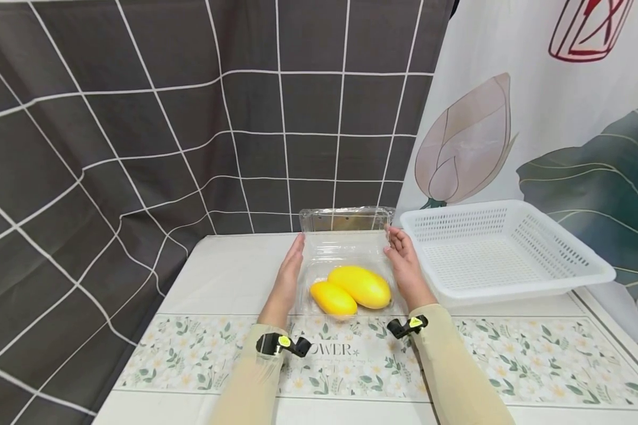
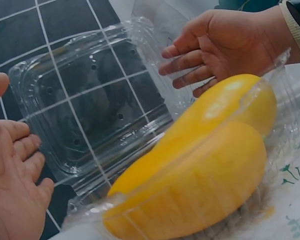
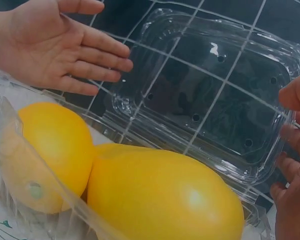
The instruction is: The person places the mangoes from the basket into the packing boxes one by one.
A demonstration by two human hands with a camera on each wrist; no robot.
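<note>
A clear plastic clamshell box stands on the table with its lid raised at the back. Inside its base lie two yellow mangoes, a larger one and a smaller one, side by side. My left hand is at the box's left side, fingers straight and palm turned inward. On the opposite side is my right hand, its fingertips right at the lid's right edge. In the left wrist view the fingers of that right hand look spread and relaxed.
A white perforated plastic basket stands just right of the box. The white table carries a floral printed band. Behind it hang a dark grid-patterned curtain and a white curtain with leaf prints.
</note>
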